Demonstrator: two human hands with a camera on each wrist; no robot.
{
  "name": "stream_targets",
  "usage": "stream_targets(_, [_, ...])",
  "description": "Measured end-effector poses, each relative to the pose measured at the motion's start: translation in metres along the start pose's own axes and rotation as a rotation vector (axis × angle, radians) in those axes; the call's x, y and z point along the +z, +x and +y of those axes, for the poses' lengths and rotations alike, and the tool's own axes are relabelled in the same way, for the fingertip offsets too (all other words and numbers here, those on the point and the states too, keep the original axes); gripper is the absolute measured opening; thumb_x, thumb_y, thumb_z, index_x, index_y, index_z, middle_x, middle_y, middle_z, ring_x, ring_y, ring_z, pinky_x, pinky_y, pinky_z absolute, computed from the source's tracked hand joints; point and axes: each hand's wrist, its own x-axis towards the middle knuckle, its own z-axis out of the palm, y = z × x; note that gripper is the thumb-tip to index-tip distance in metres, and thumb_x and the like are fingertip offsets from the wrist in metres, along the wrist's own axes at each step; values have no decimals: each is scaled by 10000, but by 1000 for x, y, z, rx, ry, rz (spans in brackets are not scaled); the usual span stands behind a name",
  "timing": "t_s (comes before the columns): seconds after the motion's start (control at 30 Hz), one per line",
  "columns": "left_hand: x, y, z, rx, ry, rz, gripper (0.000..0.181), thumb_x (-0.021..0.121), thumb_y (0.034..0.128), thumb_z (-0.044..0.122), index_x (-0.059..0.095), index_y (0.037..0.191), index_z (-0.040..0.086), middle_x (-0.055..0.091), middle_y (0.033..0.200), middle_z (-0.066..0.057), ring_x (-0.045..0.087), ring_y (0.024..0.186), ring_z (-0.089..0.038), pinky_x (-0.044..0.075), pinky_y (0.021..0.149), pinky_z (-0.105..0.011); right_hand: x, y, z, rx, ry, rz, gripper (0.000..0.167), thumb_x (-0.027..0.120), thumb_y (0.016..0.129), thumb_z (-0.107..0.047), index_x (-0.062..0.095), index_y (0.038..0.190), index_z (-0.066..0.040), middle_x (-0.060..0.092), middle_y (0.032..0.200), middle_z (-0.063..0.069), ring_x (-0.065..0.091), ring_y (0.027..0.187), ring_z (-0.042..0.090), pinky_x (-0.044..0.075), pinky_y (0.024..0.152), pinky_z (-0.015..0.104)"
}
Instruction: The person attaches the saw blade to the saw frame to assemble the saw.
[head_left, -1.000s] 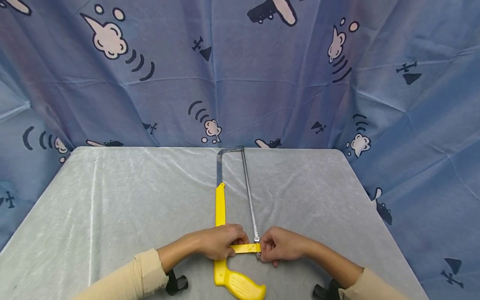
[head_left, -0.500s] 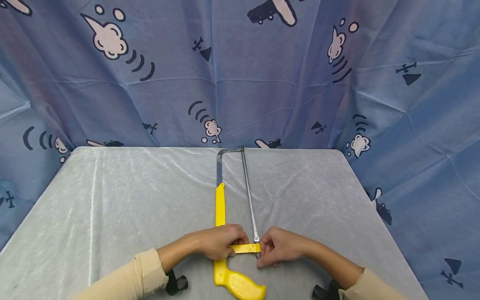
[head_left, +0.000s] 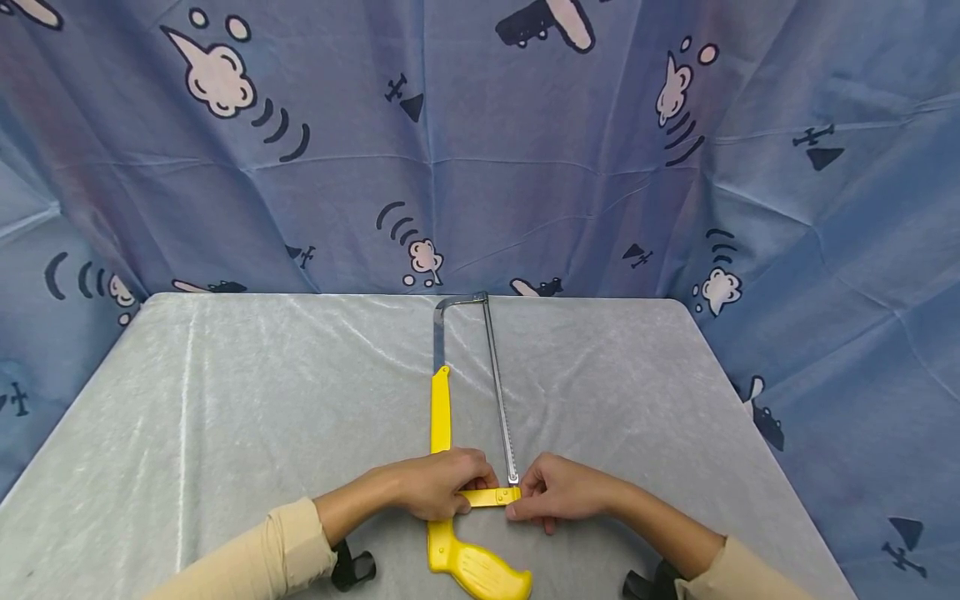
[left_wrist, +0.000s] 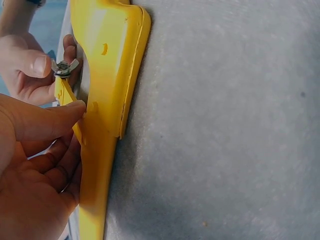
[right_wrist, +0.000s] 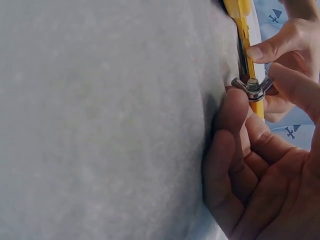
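Left hand [head_left: 444, 483] is gripping the saw's bar [head_left: 489, 497]; right hand [head_left: 558, 487] is pinching its wing nut [right_wrist: 255, 91].
Head view: the saw [head_left: 441, 408] is resting on your grey cloth [head_left: 262, 400], looking light and stiff; your hands are angling inward. Left wrist view: you're holding the bar, probably its firmest grip. Right wrist view: your fingertips [right_wrist: 234, 102] are flanking metal wings, likely hard and slippery.

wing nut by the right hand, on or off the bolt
On: in the right wrist view the wing nut sits around the threaded bolt, whose end shows between its wings.
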Motion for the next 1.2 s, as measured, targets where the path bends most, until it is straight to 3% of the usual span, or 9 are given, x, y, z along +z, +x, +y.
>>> stream_targets(0.27, [1,1,-1,4,13,-1,317,669,835,-74,682,1076,132,532,912,97,495,834,-33,436,774,-161,-4,-2,4,-27,19,-47,356,689,918,-226,656,737,79,564,576,-18,546,506,82,388,479,158])
stream_targets(0.47, [1,0,-2,20,21,7,317,667,829,-74,680,1076,125,532,911,96,496,838,-30,435,775,-154,-7,-4,8,-78,70,-108,165,649,899,-85,680,839,66,594,606,105,540,540,80,413,508,158])
stream_targets(0.57, [1,0,-2,23,27,11,321,668,826,-73,679,1080,122,535,917,96,499,842,-31,437,775,-154,-8,-5,10,-89,95,-123,112,637,886,-32,667,861,73,584,623,86,543,553,86,447,524,172])
stream_targets(0.87, [1,0,1,-1,10,9,323,671,829,-77,682,1075,131,536,924,98,498,850,-32,437,779,-161,-4,-4,9,-78,44,-44,74,691,855,-46,677,818,17,607,602,38,552,517,86,415,487,159])
stream_targets(1.03, [1,-1,1,6,6,10,325,668,825,-83,683,1071,128,532,922,104,499,847,-28,437,779,-158,-2,-3,9,-65,65,-42,67,690,842,-26,696,801,27,605,601,4,534,510,77,416,484,158])
stream_targets(1.2, [1,0,1,24,12,25,322,664,806,-99,690,1045,115,537,899,94,504,836,-31,435,769,-149,-3,-3,8,-51,38,-39,211,744,852,-168,694,744,7,601,576,-2,509,500,51,378,472,157])
